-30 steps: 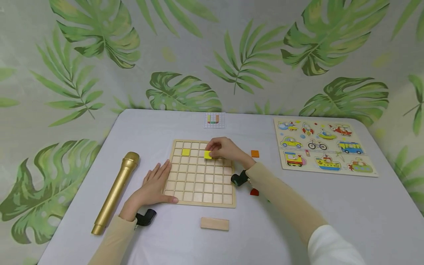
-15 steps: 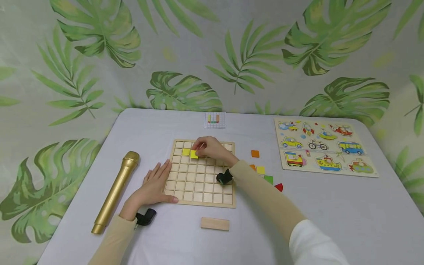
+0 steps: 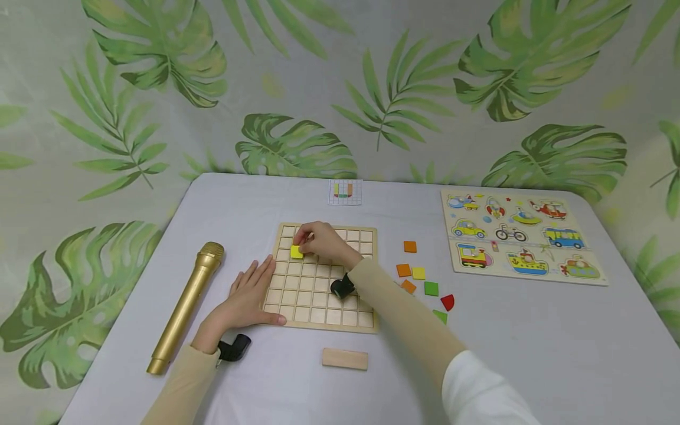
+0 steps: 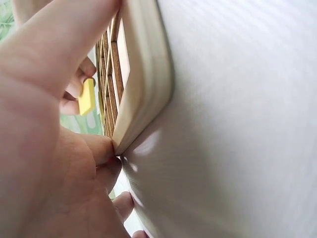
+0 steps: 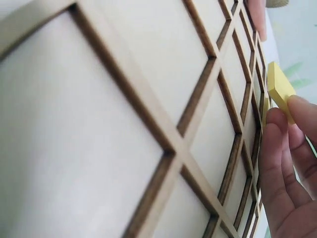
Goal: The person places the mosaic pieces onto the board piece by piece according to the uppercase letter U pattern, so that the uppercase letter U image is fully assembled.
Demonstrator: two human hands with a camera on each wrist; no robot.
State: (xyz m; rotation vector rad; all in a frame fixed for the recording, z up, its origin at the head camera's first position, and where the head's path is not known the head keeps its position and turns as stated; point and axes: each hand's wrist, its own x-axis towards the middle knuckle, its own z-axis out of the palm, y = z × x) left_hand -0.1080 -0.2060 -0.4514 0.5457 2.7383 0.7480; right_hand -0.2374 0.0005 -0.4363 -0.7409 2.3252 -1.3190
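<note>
Board, shallow-celled, lies under yellow tile in right grip.

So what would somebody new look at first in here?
Probably the big green leaves on the backdrop behind the table. Next, the shiny gold microphone on the table's left side and the colourful vehicle puzzle towards its right. Then the yellow tile, pinched in the right hand over the wooden grid board.

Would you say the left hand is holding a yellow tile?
No, the right hand pinches the yellow tile, and the left hand touches the grid board.
</note>
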